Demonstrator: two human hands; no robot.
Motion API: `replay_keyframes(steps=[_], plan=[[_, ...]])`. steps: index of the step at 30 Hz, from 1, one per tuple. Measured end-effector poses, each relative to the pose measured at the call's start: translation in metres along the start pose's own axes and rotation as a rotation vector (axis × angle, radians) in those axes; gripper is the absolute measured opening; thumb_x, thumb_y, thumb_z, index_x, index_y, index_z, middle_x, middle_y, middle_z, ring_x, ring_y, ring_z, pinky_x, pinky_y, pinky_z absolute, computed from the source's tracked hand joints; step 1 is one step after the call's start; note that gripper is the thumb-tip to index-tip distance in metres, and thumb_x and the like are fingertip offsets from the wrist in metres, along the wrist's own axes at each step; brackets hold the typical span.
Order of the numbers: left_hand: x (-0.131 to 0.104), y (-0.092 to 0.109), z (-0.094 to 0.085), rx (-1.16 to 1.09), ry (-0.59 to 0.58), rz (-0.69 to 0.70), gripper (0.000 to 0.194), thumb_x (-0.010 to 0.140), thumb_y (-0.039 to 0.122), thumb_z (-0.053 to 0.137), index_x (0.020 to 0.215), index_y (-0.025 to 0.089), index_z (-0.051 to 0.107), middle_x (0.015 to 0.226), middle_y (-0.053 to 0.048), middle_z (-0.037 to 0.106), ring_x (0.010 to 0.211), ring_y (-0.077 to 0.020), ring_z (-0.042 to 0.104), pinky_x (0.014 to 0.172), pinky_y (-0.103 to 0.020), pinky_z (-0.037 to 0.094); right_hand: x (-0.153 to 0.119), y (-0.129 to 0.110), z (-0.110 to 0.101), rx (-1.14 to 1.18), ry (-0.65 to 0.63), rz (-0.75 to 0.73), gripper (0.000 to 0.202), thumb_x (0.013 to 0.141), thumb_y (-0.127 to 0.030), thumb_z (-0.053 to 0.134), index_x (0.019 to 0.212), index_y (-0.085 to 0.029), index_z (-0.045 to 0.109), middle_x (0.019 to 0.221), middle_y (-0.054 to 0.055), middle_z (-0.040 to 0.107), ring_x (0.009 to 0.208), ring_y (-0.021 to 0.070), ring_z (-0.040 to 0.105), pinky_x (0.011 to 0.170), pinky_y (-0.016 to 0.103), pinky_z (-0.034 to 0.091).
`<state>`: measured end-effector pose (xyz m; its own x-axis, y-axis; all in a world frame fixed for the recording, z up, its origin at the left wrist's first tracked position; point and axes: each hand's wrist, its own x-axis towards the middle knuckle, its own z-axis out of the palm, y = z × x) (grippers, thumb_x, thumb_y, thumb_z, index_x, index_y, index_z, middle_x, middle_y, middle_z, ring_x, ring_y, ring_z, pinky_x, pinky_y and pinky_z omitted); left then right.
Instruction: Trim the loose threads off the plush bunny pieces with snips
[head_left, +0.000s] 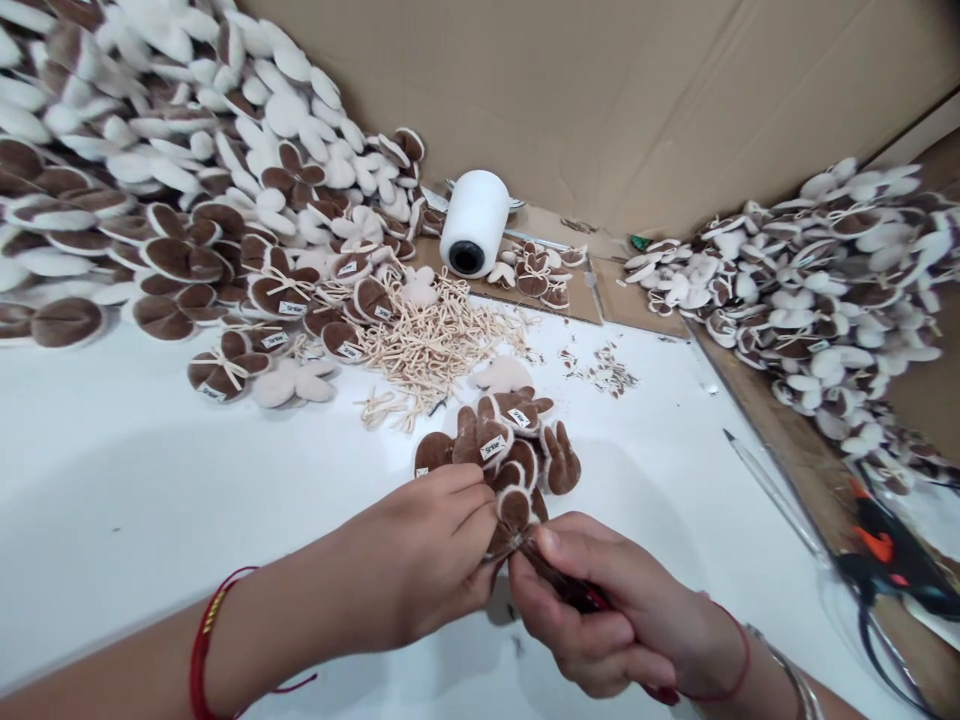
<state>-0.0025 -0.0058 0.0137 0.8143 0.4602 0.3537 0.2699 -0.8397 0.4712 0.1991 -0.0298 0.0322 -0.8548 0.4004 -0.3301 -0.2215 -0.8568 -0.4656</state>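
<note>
My left hand pinches a brown plush piece with a pale edge near the front of the table. In my right hand is a dark tool with a red handle; its tip meets the gathered middle of the plush piece. My fingers cover most of the tool, so its exact kind cannot be told. Just beyond both hands lie several brown plush rabbit heads, some with small white printed labels. A cream plush piece lies behind them.
A pile of cream cord bows lies ahead. Brown-and-white plush pieces heap at left and right. A white thread spool stands by the cardboard wall. At right are a pointed metal tool and a black-and-orange glue gun.
</note>
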Motion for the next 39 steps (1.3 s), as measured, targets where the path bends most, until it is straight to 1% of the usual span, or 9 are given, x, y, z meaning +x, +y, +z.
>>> replay_keyframes(steps=[8, 18, 23, 25, 27, 30, 34, 37, 39], plan=[[0.002, 0.004, -0.001, -0.098, 0.013, 0.006, 0.024, 0.095, 0.014, 0.037, 0.076, 0.017, 0.05, 0.069, -0.003, 0.058, 0.064, -0.0169, 0.048, 0.065, -0.028, 0.045, 0.0, 0.003, 0.002, -0.046, 0.002, -0.03, 0.042, 0.094, -0.048, 0.054, 0.073, -0.012, 0.056, 0.039, -0.014, 0.03, 0.023, 0.0007, 0.019, 0.026, 0.011, 0.017], [0.002, 0.005, 0.0, -0.09, 0.064, 0.046, 0.024, 0.095, 0.014, 0.035, 0.076, 0.017, 0.049, 0.068, -0.003, 0.057, 0.062, -0.0166, 0.046, 0.064, -0.029, 0.045, 0.001, 0.004, -0.002, 0.021, -0.11, -0.043, 0.04, 0.097, -0.041, 0.047, 0.074, -0.011, 0.056, 0.04, -0.013, 0.028, 0.023, 0.0013, 0.016, 0.025, 0.011, 0.016], [0.001, 0.001, 0.004, -0.104, 0.097, -0.016, 0.021, 0.094, 0.016, 0.039, 0.075, 0.018, 0.048, 0.07, -0.004, 0.055, 0.066, -0.0177, 0.046, 0.063, -0.03, 0.044, 0.001, 0.001, -0.003, -0.003, -0.085, -0.058, 0.04, 0.098, -0.039, 0.043, 0.076, -0.009, 0.058, 0.04, -0.013, 0.029, 0.024, 0.002, 0.016, 0.026, 0.012, 0.016], [0.0, 0.001, 0.005, -0.058, 0.158, -0.039, 0.017, 0.094, 0.015, 0.04, 0.081, 0.016, 0.052, 0.075, -0.006, 0.057, 0.072, -0.0195, 0.049, 0.068, -0.032, 0.046, 0.0, -0.001, -0.002, -0.008, -0.068, -0.051, 0.04, 0.098, -0.04, 0.044, 0.076, -0.009, 0.058, 0.041, -0.013, 0.029, 0.024, 0.0019, 0.017, 0.026, 0.012, 0.016], [-0.001, 0.002, 0.003, -0.04, 0.208, -0.054, 0.014, 0.093, 0.014, 0.043, 0.101, 0.013, 0.054, 0.091, -0.011, 0.063, 0.087, -0.0234, 0.055, 0.081, -0.038, 0.049, -0.001, -0.002, -0.001, -0.004, -0.061, -0.04, 0.041, 0.098, -0.042, 0.045, 0.076, -0.01, 0.058, 0.041, -0.013, 0.03, 0.025, 0.0018, 0.018, 0.027, 0.012, 0.016], [-0.003, 0.008, -0.004, -0.195, 0.213, -0.105, 0.04, 0.092, 0.017, 0.046, 0.132, 0.014, 0.04, 0.117, -0.014, 0.062, 0.108, -0.0257, 0.057, 0.093, -0.039, 0.05, -0.001, -0.001, 0.001, 0.002, -0.052, -0.043, 0.041, 0.097, -0.043, 0.047, 0.077, -0.01, 0.059, 0.041, -0.013, 0.031, 0.025, 0.0016, 0.019, 0.027, 0.012, 0.016], [-0.003, 0.011, -0.008, -0.462, 0.191, -0.277, 0.032, 0.097, 0.021, 0.042, 0.129, 0.025, 0.04, 0.108, -0.006, 0.067, 0.091, -0.018, 0.065, 0.075, -0.027, 0.056, 0.001, 0.003, 0.002, -0.028, -0.057, -0.077, 0.042, 0.097, -0.043, 0.046, 0.078, -0.008, 0.06, 0.042, -0.012, 0.033, 0.024, 0.0015, 0.019, 0.026, 0.012, 0.017], [-0.001, 0.009, -0.005, -0.626, 0.36, -0.345, 0.039, 0.099, 0.015, 0.039, 0.134, 0.03, 0.03, 0.093, 0.0, 0.068, 0.076, -0.0119, 0.067, 0.066, -0.021, 0.056, 0.001, 0.002, 0.0, -0.056, -0.108, -0.093, 0.041, 0.092, -0.043, 0.052, 0.08, -0.006, 0.062, 0.044, -0.01, 0.035, 0.025, 0.0016, 0.02, 0.024, 0.013, 0.015], [-0.001, 0.006, -0.004, -0.586, 0.431, -0.332, 0.035, 0.098, 0.014, 0.042, 0.129, 0.03, 0.041, 0.093, 0.001, 0.069, 0.078, -0.0112, 0.067, 0.067, -0.02, 0.055, -0.001, -0.001, 0.0, -0.031, -0.174, -0.101, 0.036, 0.087, -0.039, 0.056, 0.082, -0.005, 0.063, 0.044, -0.01, 0.037, 0.025, 0.0021, 0.021, 0.024, 0.014, 0.014]])
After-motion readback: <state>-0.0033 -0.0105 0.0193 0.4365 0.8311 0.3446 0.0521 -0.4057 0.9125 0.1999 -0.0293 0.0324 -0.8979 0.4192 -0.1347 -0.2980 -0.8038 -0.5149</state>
